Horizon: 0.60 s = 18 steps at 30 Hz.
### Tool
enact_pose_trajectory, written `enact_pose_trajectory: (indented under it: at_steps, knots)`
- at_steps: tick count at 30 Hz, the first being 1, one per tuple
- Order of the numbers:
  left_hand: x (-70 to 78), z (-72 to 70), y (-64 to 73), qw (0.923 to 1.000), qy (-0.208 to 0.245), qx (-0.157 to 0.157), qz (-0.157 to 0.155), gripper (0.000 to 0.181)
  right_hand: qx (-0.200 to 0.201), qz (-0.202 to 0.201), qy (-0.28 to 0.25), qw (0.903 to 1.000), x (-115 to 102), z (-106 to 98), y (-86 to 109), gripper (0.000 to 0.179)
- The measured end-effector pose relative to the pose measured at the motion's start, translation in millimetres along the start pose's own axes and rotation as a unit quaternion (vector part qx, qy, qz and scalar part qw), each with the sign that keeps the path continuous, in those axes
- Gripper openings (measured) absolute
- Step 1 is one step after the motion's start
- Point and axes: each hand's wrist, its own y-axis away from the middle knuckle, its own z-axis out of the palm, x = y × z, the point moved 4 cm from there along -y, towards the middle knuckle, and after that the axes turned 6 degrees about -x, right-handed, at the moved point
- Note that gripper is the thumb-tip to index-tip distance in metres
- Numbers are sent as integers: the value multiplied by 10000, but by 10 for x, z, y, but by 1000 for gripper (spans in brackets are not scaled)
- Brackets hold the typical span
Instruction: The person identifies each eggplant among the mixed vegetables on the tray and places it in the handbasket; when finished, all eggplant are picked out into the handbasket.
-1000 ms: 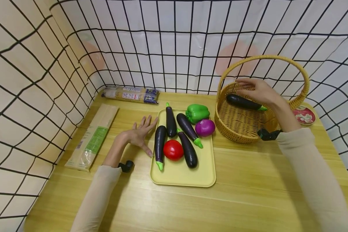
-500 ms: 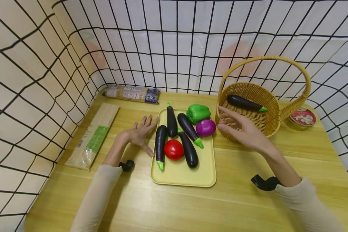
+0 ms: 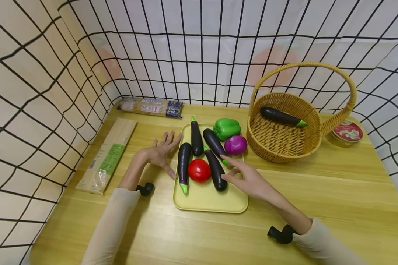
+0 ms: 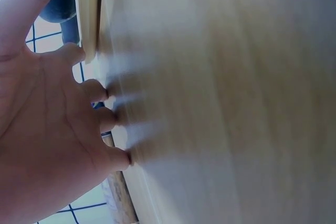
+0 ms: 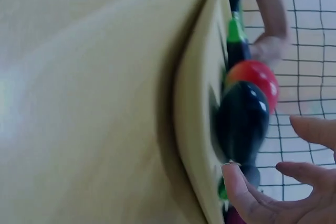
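My left hand [image 3: 160, 154] is spread with straight fingers at the left rim of the yellow tray [image 3: 209, 204]; in the left wrist view its fingertips meet the table beside the tray. My right hand [image 3: 247, 178] reaches over the tray's right side, fingers loosely extended and holding nothing. Its fingertips are close to the nearest eggplant [image 3: 215, 171], also seen in the right wrist view as a dark eggplant [image 5: 244, 119]. Several eggplants, a red tomato [image 3: 199, 170], a green bell pepper [image 3: 227, 129] and a purple onion [image 3: 235, 145] lie on the tray.
A wicker basket [image 3: 278, 154] with a tall handle stands right of the tray, one eggplant [image 3: 282, 116] inside. Behind it sits a round tin [image 3: 346, 133]. Two noodle packs, a flat packet [image 3: 109, 156] and a clear bag [image 3: 150, 107], lie left. Black wire grid encloses the table.
My right hand has moved from inside the basket, left and toward me, to over the tray's right side. The eggplant in the basket stays put, and the left hand has not moved.
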Motion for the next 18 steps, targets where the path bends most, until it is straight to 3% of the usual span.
enact_pose_trajectory:
  at_steps: [13,18]
  knots:
    - [8,-8,8,10000,35,-13,30,153,345,515,552,9965,-58,170,-144,66]
    - [8,-8,6,10000,53,0,45,153,420,453,648,9960,-67,192,-173,59]
